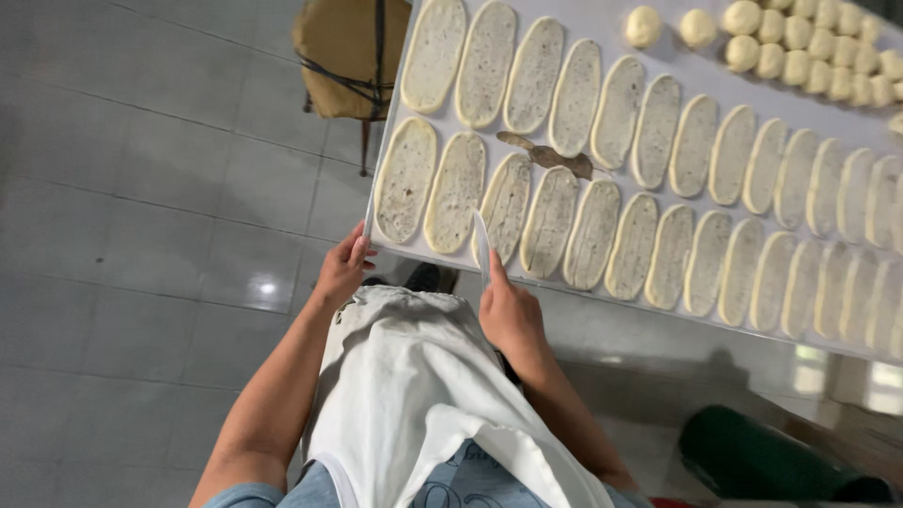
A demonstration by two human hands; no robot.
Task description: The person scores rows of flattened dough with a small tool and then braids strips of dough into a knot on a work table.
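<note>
A long steel table [583, 292] carries two rows of flattened oval dough pieces [550, 221], some speckled with filling. My left hand [340, 270] rests at the table's near corner, fingers curled at its edge, holding nothing. My right hand [508, 310] is closed on a thin white scraper blade [482, 246] that points up onto an oval dough piece in the near row. A dark spatula [550, 155] lies on the table between the two rows. I wear a white apron [414, 395].
Several round dough balls [809, 42] sit in rows at the table's far right. A brown stool [350, 56] stands on the grey tiled floor [141, 207] beyond the table corner. A dark green cylinder [752, 461] lies at lower right.
</note>
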